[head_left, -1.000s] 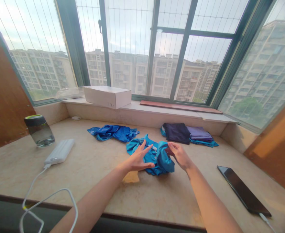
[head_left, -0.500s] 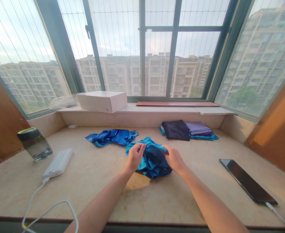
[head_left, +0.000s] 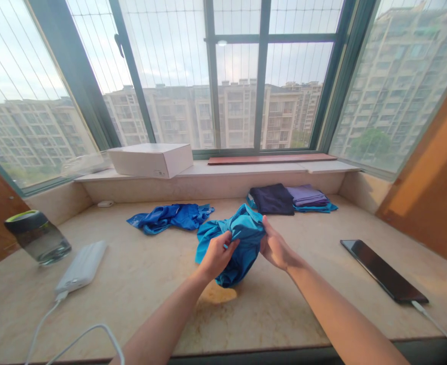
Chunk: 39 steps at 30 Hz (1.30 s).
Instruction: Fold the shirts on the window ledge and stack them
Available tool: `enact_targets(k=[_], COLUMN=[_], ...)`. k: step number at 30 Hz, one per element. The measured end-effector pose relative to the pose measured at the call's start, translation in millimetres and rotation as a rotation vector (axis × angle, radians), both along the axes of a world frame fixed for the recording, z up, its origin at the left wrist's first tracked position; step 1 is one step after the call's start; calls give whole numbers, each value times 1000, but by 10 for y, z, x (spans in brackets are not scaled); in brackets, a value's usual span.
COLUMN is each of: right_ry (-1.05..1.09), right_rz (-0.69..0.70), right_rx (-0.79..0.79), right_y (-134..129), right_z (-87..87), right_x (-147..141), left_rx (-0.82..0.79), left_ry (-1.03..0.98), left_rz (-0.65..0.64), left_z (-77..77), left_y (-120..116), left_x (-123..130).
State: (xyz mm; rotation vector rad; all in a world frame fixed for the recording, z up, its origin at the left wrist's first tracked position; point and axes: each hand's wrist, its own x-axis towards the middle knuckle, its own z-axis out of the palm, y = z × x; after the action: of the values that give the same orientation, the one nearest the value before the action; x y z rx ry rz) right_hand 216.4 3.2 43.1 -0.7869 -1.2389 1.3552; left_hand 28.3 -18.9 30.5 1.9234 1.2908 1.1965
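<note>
A crumpled teal-blue piece of clothing (head_left: 242, 238) hangs between my two hands at the middle of the counter, its lower folds close to the surface. My left hand (head_left: 220, 252) pinches the fabric at its near left side. On the right edge, my right hand (head_left: 276, 244) grips the cloth, the thumb at the top and the other fingers partly hidden. Behind and to the left lies a rumpled darker blue garment (head_left: 173, 217). Folded clothes lie at the back right: a dark navy one (head_left: 272, 198) and a purple one (head_left: 307, 196) on blue cloth.
A drink bottle (head_left: 38, 238) and a white power bank (head_left: 81, 266) with a cable are at the left. A black phone (head_left: 383, 271), also cabled, lies at the right. On the window ledge stand a white box (head_left: 150, 161) and a reddish-brown board (head_left: 271, 159).
Both hands have lifted and turned the teal-blue clothing, so more of its lighter side shows on top. My right hand's grip has turned upward. The view has shifted slightly right.
</note>
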Motion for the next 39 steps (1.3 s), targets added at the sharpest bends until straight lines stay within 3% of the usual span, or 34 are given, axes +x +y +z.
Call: enact_targets(k=[4,7,10,14,17,19,23,26,29,32,36,39], right_ry=[114,233,351,462,271,-23,-943,-1282,-1312,-1129,-761,-676], right_rz=[-29,-161,-337,-687,-682,-488,40,99,-58,-136,46,-21], right_rx=[-68,-137,-170,-46,121,199,354,402,356,423,692,801], right_y=[60,147,272,434,444,372,150,62,68,75,12,2], right_z=[11,21,68,138,127,75,-88,-188,-236,-250,-212,-176], right_x=[34,157,394,724,791,716,418,232,123,55,13,28], left_rx=[29,69,101,80,44,-16,-118,-63,-9,10,140,307], left_ry=[-112,-243,-505,-893,-974,-936,-621,-193,202,349,305,191], left_rz=[44,137,200,210,276,270,167,55,-114,-171,-87,137], left_z=[83,121,175,283,283,217,32,-71,-151,-212,-121,167], left_y=[7,42,106,189,231,247,242,173,58,-5,110,281], left_x=[-38,-120,-277,-502,-584,-580,-473,-360,-248,-169,-240,-429])
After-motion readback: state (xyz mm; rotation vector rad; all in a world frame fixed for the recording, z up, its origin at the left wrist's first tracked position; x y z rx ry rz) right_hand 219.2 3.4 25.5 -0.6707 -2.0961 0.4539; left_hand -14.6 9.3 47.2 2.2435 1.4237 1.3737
